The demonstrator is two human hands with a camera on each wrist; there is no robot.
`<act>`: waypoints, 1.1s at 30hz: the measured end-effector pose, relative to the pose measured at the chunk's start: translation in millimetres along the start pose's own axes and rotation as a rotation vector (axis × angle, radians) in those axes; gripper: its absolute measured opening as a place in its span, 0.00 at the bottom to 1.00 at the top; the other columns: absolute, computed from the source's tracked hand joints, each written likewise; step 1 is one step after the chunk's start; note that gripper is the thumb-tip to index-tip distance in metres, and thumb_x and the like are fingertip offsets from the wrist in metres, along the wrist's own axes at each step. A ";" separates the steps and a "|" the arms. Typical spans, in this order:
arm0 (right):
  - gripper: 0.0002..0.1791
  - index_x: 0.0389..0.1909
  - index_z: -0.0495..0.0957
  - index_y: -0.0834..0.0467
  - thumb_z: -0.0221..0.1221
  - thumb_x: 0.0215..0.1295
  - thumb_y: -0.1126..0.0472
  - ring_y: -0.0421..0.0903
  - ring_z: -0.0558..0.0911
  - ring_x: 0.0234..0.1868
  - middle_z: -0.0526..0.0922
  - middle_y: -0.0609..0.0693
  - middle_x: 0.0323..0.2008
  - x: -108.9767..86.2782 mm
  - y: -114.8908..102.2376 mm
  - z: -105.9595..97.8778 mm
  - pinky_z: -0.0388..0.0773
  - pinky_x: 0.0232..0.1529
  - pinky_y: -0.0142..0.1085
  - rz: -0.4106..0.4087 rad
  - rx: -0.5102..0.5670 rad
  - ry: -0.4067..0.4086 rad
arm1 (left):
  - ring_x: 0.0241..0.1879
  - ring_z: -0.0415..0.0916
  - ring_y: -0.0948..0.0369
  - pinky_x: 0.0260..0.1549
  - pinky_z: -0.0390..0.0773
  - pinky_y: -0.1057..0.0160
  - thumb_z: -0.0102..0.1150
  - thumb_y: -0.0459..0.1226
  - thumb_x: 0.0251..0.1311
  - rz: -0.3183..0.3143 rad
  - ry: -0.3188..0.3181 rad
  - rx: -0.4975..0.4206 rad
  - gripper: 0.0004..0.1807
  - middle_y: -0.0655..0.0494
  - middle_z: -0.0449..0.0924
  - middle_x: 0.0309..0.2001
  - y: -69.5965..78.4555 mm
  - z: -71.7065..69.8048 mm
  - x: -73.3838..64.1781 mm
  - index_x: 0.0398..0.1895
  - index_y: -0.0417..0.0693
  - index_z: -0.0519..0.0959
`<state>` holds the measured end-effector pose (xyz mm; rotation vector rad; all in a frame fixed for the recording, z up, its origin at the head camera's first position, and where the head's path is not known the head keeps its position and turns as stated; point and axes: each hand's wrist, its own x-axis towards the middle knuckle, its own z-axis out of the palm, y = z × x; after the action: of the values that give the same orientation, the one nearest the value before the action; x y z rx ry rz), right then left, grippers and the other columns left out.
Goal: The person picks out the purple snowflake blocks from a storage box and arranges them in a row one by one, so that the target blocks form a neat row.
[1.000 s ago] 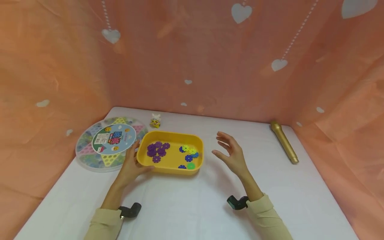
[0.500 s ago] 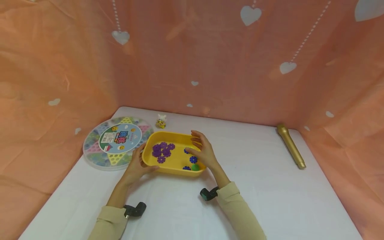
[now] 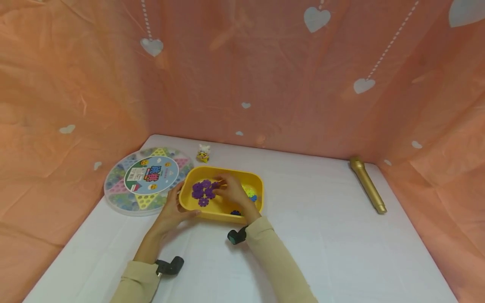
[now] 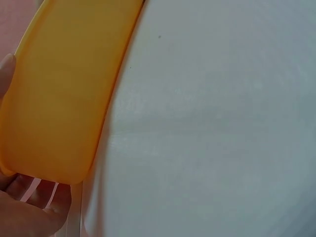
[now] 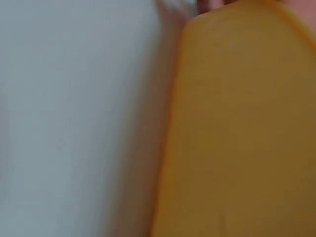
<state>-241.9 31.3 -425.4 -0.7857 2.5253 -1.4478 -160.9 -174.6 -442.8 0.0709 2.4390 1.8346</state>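
A yellow plastic tray (image 3: 214,216) stands on the white table. My left hand (image 3: 170,213) grips its left end, thumb along the near rim and fingers round the side; the left wrist view shows the fingers at the tray's end. Inside, on the left, lies a cluster of purple snowflake-shaped plastic discs (image 3: 198,190). My right hand (image 3: 233,194) reaches over the tray with fingers apart, fingertips beside the purple discs. Yellow discs (image 3: 250,191) and a blue disc (image 3: 235,213) show around the right hand, which hides others. The right wrist view shows mostly the tray's outer wall.
A round Chinese checkers box (image 3: 151,174) lies left of the tray, close to my left hand. Behind the tray stands a small white and yellow figurine (image 3: 203,153). A gold microphone-shaped object (image 3: 367,185) lies at the far right. Pink cloth (image 3: 242,84) walls the table.
My right hand has moved left, from beside the tray to over it and up to the purple discs. My left hand stays at the tray's left end. The head view shifted slightly.
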 end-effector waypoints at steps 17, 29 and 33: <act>0.14 0.48 0.80 0.52 0.60 0.61 0.58 0.41 0.66 0.42 0.68 0.47 0.40 13.9 12.2 17.0 0.67 0.46 0.30 0.062 -0.399 -0.181 | 0.68 0.47 0.41 0.66 0.53 0.46 0.72 0.38 0.45 -0.013 -0.018 0.004 0.59 0.38 0.40 0.68 -0.3 -1.8 -0.2 0.73 0.48 0.39; 0.16 0.46 0.82 0.57 0.65 0.56 0.58 0.41 0.70 0.40 0.71 0.48 0.39 13.5 13.6 14.5 0.71 0.43 0.27 0.051 -0.357 -0.183 | 0.68 0.47 0.41 0.66 0.54 0.46 0.72 0.38 0.45 -0.031 -0.022 -0.006 0.60 0.40 0.40 0.68 0.1 -1.6 -0.2 0.73 0.50 0.38; 0.17 0.46 0.82 0.57 0.65 0.55 0.58 0.40 0.71 0.40 0.70 0.48 0.38 14.0 15.5 14.6 0.73 0.43 0.25 0.065 -0.333 -0.188 | 0.69 0.46 0.42 0.67 0.52 0.46 0.72 0.39 0.45 -0.053 -0.023 -0.004 0.60 0.41 0.39 0.69 1.1 -1.4 0.2 0.73 0.51 0.37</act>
<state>-254.5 19.5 -444.1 -0.8317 2.6475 -0.8965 -161.2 -175.6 -441.4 0.0260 2.3980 1.8068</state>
